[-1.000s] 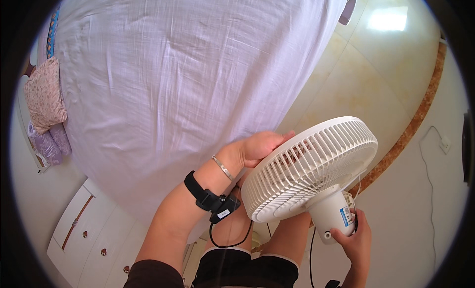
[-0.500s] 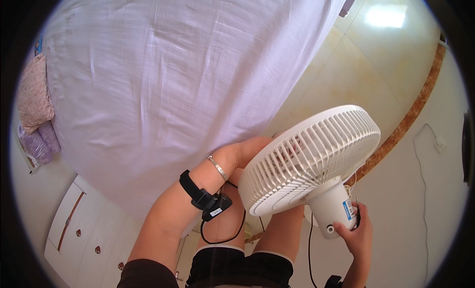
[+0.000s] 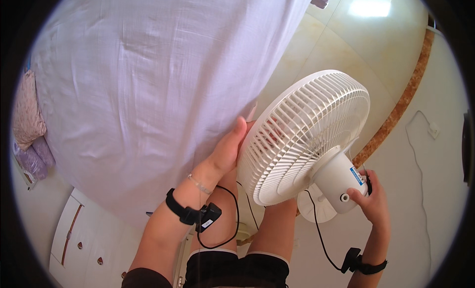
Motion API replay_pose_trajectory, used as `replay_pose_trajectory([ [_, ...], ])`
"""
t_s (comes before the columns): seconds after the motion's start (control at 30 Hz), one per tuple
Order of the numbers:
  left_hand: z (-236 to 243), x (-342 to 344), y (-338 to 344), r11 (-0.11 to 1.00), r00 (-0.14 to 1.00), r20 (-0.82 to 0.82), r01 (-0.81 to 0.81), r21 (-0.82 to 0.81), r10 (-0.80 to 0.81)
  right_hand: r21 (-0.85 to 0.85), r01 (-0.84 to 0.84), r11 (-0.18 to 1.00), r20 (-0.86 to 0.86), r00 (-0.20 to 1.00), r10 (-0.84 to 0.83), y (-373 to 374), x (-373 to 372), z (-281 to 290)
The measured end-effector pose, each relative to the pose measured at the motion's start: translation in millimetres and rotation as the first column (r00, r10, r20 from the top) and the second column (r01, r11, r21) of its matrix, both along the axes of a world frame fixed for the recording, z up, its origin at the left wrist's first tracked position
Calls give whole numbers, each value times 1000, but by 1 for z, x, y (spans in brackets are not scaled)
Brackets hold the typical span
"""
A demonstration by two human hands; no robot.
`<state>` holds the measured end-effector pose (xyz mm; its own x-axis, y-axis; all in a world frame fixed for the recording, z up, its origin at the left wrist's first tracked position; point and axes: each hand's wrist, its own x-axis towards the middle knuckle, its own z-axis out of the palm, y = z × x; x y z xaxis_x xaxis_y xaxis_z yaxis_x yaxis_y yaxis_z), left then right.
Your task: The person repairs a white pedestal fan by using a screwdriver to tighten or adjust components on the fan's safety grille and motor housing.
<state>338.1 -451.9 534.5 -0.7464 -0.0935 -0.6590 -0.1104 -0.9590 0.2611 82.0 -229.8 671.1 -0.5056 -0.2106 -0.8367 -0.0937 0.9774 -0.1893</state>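
A white electric fan [image 3: 326, 104] with a ribbed round cage leans at a slant in front of me, its motor housing toward my right. My left hand [image 3: 228, 148] grips the cage at its left rim. Its thumb shows outside, while the other fingers are on the far side, seen only in part through the ribs. My right hand [image 3: 372, 201] is closed around the rear of the motor housing [image 3: 332, 181], thumb beside a small round knob [image 3: 345, 197]. Below the housing, part of a round white base [image 3: 316, 209] shows.
A bed with a pale lilac sheet [image 3: 143, 75] fills the left side, with a pillow [image 3: 28, 112] at its far left. White drawers [image 3: 86, 238] stand at the lower left. A cord [image 3: 419, 164] hangs from a wall socket [image 3: 433, 131]. Black cables run from the straps on both my forearms.
The fan has tipped and risen slightly, showing more of its rear ribs. My left hand has shifted so its thumb now shows at the cage rim. My right hand has moved up with the housing.
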Motion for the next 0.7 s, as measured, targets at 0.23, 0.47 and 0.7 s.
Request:
replay_pose_trajectory([
  [0.23,52,-31,-8,708,902,10,346,-616,-432,-67,150,986,14,989,-150,28,-16,30],
  [0.47,158,-82,57,809,677,-564,81,-583,-474,-107,378,919,-301,869,-393,158,-11,124],
  [0.7,231,-123,94,530,358,-621,-326,-783,-697,-152,565,811,-447,692,-567,191,36,140],
])
